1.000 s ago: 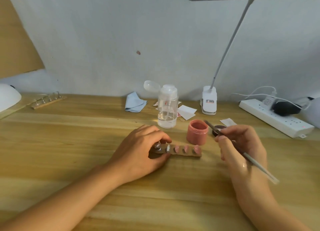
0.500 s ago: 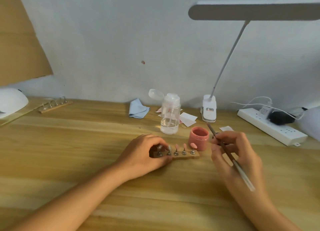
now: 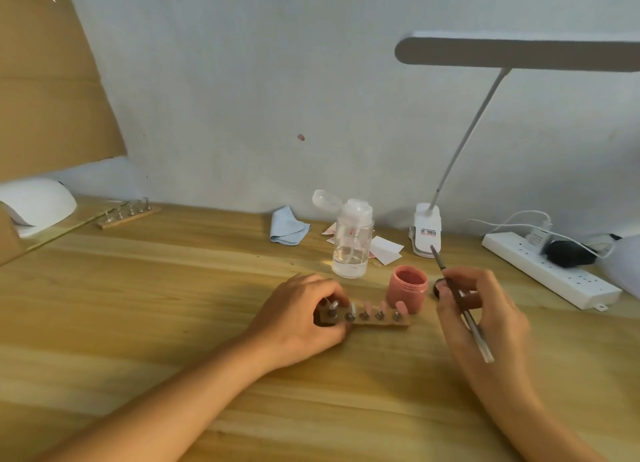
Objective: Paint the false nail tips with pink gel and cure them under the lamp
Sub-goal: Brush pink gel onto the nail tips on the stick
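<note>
A small wooden holder (image 3: 377,320) with several nail tips on metal stands lies on the table's middle; the right ones look pink. My left hand (image 3: 301,318) grips its left end. An open pink gel jar (image 3: 408,288) stands just behind the holder's right end. My right hand (image 3: 481,309) holds a thin brush (image 3: 462,306), its bristle end pointing up and away past the jar. The jar's dark lid (image 3: 437,286) is mostly hidden behind my right fingers. The white curing lamp (image 3: 36,207) sits at the far left.
A clear pump bottle (image 3: 351,243) with its cap open stands behind the jar. A blue cloth (image 3: 287,229), paper slips (image 3: 386,248), a white desk lamp (image 3: 427,231) and a power strip (image 3: 550,271) line the back. A second nail holder (image 3: 130,213) lies by the curing lamp.
The view has tilted upward, so everything sits lower in frame. The nail holder has tipped so its stands show. My right hand has stayed close to the jar with the brush.
</note>
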